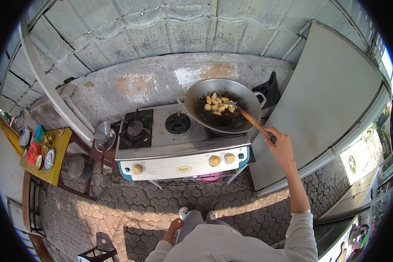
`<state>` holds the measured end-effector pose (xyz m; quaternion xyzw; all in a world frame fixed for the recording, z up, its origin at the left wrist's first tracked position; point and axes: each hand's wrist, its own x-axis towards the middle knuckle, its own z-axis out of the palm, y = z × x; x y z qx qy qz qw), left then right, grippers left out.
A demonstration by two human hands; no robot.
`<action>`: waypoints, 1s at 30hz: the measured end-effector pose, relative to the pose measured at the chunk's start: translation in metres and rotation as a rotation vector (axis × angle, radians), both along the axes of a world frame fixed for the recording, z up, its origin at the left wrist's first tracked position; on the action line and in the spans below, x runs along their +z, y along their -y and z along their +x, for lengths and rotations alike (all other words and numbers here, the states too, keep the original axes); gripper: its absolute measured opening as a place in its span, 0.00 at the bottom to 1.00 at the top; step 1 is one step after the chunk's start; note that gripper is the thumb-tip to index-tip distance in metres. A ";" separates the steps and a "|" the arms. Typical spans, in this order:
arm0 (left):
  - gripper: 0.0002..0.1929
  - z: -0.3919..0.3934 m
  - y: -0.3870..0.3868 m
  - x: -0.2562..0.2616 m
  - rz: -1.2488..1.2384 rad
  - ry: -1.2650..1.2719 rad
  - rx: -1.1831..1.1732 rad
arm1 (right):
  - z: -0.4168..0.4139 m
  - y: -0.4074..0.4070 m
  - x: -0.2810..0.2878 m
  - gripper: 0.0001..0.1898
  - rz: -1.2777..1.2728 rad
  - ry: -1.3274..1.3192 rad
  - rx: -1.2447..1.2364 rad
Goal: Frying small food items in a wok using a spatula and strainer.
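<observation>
My right hand (277,144) grips the wooden handle of a spatula (253,121). Its metal blade reaches into a large metal wok (196,98) on the stove's right burner. Golden-yellow fried pieces (216,103) lie bunched on the wok's far side and around the blade. Dark oil (227,121) covers the bottom of the wok. Down at my left thigh hangs my left hand (176,225), its fingers curled, and whether it holds anything is not visible. Both remaining burners of the gas stove (154,131) carry no pan.
A metal strainer (102,131) rests on a pot left of the stove. Farther left, a yellow-topped table (64,137) bears a red basket (33,154) and a plate (49,159). A tall pale panel (324,98) stands close on the right. A stool (100,250) is behind at left.
</observation>
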<state>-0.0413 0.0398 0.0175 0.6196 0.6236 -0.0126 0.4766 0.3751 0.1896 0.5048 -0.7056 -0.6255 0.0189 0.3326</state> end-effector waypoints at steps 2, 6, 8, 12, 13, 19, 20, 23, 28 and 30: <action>0.18 0.005 0.014 -0.002 -0.007 -0.029 0.000 | 0.000 -0.011 -0.007 0.14 -0.008 0.020 0.001; 0.17 -0.010 0.036 -0.019 0.007 -0.040 -0.102 | 0.004 -0.034 -0.027 0.15 0.000 0.083 -0.020; 0.18 -0.015 0.044 -0.017 -0.114 -0.114 -0.022 | 0.005 -0.034 -0.037 0.16 -0.031 0.122 -0.031; 0.18 -0.024 0.041 -0.024 -0.151 -0.123 -0.107 | 0.008 -0.018 -0.037 0.17 -0.078 0.184 0.003; 0.19 -0.025 0.042 -0.024 -0.111 -0.093 0.055 | 0.008 -0.014 -0.035 0.17 -0.079 0.183 0.007; 0.18 -0.019 -0.002 -0.027 0.120 -0.165 -0.373 | 0.010 0.007 -0.012 0.15 -0.114 0.180 -0.010; 0.18 -0.020 -0.005 -0.031 0.133 -0.094 -0.237 | 0.012 0.012 -0.004 0.15 -0.099 0.145 -0.008; 0.08 0.001 -0.010 -0.008 -0.076 -0.014 0.154 | 0.019 0.030 0.020 0.15 -0.088 0.086 0.003; 0.15 -0.019 0.001 -0.028 0.126 -0.108 -0.016 | 0.009 0.046 0.044 0.14 -0.078 0.002 0.045; 0.17 -0.016 0.007 -0.020 -0.038 -0.064 0.072 | 0.004 0.042 0.034 0.14 -0.160 0.083 0.025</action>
